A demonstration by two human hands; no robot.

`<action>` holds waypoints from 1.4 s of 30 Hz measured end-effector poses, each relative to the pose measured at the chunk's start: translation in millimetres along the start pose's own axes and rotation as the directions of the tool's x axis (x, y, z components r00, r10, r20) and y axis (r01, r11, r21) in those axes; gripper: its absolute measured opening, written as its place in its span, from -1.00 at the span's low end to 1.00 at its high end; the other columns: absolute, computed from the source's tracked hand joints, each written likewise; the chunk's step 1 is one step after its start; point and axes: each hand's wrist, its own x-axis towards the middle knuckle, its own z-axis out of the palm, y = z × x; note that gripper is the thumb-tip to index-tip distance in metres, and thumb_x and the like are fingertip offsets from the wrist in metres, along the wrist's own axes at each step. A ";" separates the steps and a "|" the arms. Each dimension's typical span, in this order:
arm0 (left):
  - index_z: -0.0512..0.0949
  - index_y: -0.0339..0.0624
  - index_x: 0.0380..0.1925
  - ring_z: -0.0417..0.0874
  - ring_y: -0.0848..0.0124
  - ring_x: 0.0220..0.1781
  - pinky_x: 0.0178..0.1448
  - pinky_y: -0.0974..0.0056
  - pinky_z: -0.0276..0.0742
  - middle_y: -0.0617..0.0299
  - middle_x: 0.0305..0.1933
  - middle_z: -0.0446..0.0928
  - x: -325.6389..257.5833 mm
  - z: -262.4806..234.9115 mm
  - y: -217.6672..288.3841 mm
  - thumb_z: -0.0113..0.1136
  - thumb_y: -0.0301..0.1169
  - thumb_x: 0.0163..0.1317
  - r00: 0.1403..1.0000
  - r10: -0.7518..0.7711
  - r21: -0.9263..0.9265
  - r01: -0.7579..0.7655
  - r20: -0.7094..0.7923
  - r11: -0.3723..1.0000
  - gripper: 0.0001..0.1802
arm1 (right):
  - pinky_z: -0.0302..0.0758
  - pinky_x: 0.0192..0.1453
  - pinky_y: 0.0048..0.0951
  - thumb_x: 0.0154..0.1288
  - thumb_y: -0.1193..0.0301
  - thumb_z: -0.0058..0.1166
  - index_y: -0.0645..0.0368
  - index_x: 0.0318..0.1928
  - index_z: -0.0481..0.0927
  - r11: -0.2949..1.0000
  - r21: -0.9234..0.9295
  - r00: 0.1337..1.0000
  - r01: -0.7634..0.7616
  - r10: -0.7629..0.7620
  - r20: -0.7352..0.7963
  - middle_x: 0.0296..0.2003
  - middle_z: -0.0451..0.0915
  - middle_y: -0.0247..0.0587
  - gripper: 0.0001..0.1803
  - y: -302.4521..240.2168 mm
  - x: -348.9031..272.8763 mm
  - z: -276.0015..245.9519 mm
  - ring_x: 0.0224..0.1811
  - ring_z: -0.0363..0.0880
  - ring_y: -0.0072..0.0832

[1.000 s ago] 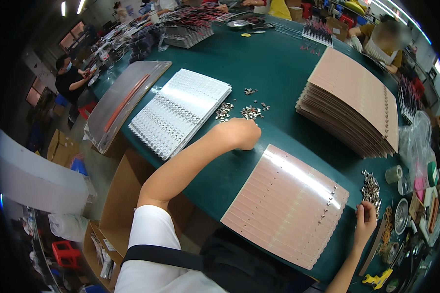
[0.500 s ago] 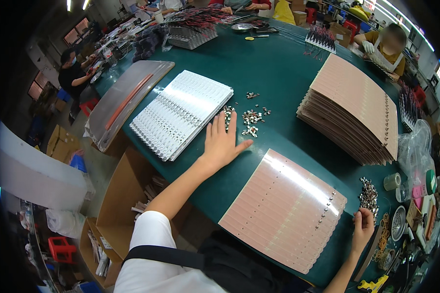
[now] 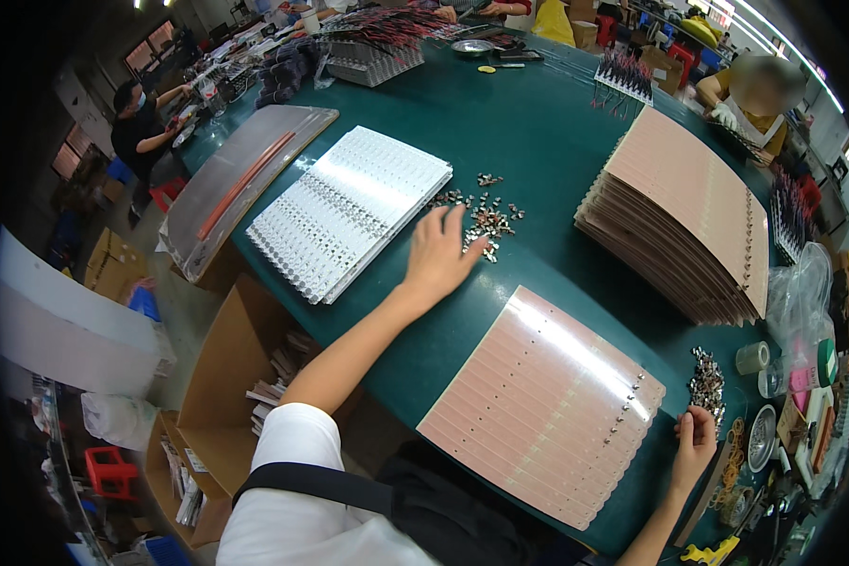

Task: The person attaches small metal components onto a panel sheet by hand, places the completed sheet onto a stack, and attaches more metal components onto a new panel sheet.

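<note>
My left hand reaches over a loose pile of small shiny metal pieces, fingers apart and slightly bent, the tips at the pile's near edge. Left of it lies a stack of white perforated panels. In front of me a pinkish panel with narrow strips lies flat, a row of small metal pieces along its right part. Just past its right edge my right hand is closed, thumb against curled fingers; whatever is between them is hidden. A second heap of metal pieces lies directly beyond that hand.
A tall stack of pinkish panels stands at the back right. Tape rolls, a metal dish and a yellow-handled tool crowd the right edge. Cardboard boxes stand left below the table. A co-worker sits across.
My left hand has drawn its spread fingers in and shifted slightly right; metal pieces by the white stack now lie nearer the main pile. My right hand stays closed by its heap.
</note>
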 end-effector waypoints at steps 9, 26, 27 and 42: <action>0.16 -0.44 0.35 0.21 -0.17 0.39 0.47 -0.02 0.17 -0.26 0.32 0.18 1.3 -3.9 -57.4 0.21 -0.14 0.31 0.992 0.125 -0.040 -0.123 0.032 0.992 -0.21 | 0.49 -0.18 -0.62 0.42 0.51 0.07 0.31 -0.06 0.57 0.999 -0.032 1.000 0.025 -0.025 0.018 -0.32 0.59 -0.33 -0.84 6.1 0.3 -1.7 -0.29 0.55 -0.65; 0.29 -0.49 0.27 0.09 -0.24 0.50 0.53 -0.13 -0.01 -0.38 0.41 0.14 47.2 43.3 -12.4 0.07 0.01 0.37 0.990 0.094 -0.094 -0.084 0.101 0.992 -0.24 | 0.51 -0.16 -0.58 0.41 0.50 0.08 0.32 -0.08 0.58 0.994 -0.098 0.998 0.044 -0.040 0.038 -0.28 0.60 -0.29 -0.84 4.8 -1.3 1.8 -0.26 0.60 -0.60; 0.31 -0.46 0.27 0.10 -0.21 0.50 0.53 -0.14 -0.01 -0.36 0.42 0.14 48.9 41.6 -10.5 0.07 -0.01 0.38 0.990 0.100 -0.269 -0.069 0.101 0.961 -0.27 | 0.51 -0.16 -0.58 0.41 0.50 0.08 0.32 -0.08 0.58 0.996 -0.081 0.999 0.037 -0.035 0.034 -0.28 0.60 -0.30 -0.84 4.9 -1.7 2.0 -0.25 0.59 -0.60; 0.38 -0.15 0.31 0.19 0.01 0.52 0.54 0.09 0.07 -0.04 0.41 0.33 64.8 33.6 -16.8 0.14 -0.19 0.35 0.839 0.482 -0.202 -0.441 0.255 0.875 -0.43 | 0.51 -0.21 -0.56 0.28 0.58 0.15 0.30 -0.21 0.63 0.999 -0.044 0.984 0.002 0.006 0.176 -0.28 0.67 -0.26 -0.91 -63.5 -26.0 16.1 -0.28 0.61 -0.58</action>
